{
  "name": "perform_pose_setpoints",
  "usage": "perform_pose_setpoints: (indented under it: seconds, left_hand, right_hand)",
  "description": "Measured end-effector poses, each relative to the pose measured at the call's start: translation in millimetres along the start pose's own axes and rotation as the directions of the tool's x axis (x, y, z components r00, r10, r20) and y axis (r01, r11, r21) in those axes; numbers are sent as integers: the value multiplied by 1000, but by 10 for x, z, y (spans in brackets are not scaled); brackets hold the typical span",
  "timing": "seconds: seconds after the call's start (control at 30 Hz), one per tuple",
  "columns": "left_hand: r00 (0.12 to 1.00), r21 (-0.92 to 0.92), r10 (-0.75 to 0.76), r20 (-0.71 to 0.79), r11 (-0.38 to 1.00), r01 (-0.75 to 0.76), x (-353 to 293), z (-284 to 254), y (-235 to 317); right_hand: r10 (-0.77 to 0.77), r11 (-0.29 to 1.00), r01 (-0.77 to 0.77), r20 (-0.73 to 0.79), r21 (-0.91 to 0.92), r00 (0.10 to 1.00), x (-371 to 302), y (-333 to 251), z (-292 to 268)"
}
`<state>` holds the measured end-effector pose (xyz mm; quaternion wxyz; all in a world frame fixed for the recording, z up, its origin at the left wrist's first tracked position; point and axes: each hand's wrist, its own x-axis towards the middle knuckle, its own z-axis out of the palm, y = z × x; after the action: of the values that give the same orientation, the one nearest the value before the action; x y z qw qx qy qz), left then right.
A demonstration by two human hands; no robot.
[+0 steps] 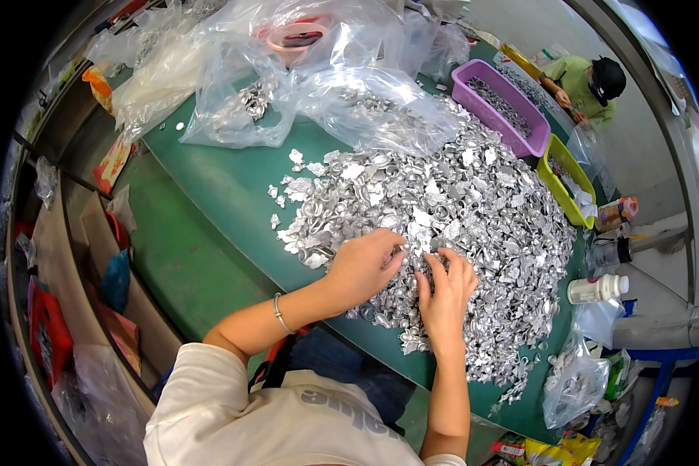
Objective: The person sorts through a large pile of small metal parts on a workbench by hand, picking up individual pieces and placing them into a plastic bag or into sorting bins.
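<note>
Silver pieces (485,210), hands (359,270) (448,301) touching — fingers (453,270) half-curled

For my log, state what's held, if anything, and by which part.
Cannot tell: left hand and right hand have fingers at silvery pieces too small to show any hold.

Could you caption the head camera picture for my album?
Left hand and right hand at a heap of small silvery pieces on a green table.
</note>
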<state>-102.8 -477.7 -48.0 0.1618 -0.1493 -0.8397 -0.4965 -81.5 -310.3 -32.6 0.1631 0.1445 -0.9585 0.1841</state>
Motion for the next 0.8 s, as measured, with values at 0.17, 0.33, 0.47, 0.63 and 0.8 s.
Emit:
perform_pose_setpoints:
  seconds: [0.17, 0.33, 0.47, 0.63, 0.8]
  left_hand:
    - [659, -697, -249, 710, -109, 709, -145, -289, 27]
    - [601, -624, -172, 780, -269, 733, -461, -110, -6]
    - [575, -630, -277, 770, -183, 755, -492, -49, 63]
    - [590, -652, -375, 715, -54, 756, -521, -162, 61]
    - [583, -652, -450, 676, 2, 758, -538, -166, 57]
  right_hand:
    - [79, 993, -68, -114, 100, 990, -65, 103, -57]
    - [5, 989, 11, -105, 149, 995, 274, -28, 138]
    - [-100, 991, 108, -106, 76, 989, 397, -24, 309]
    - [120, 983, -86, -209, 163, 970, 245, 111, 173]
    - [355, 917, -306, -171, 257, 919, -31, 314, 64]
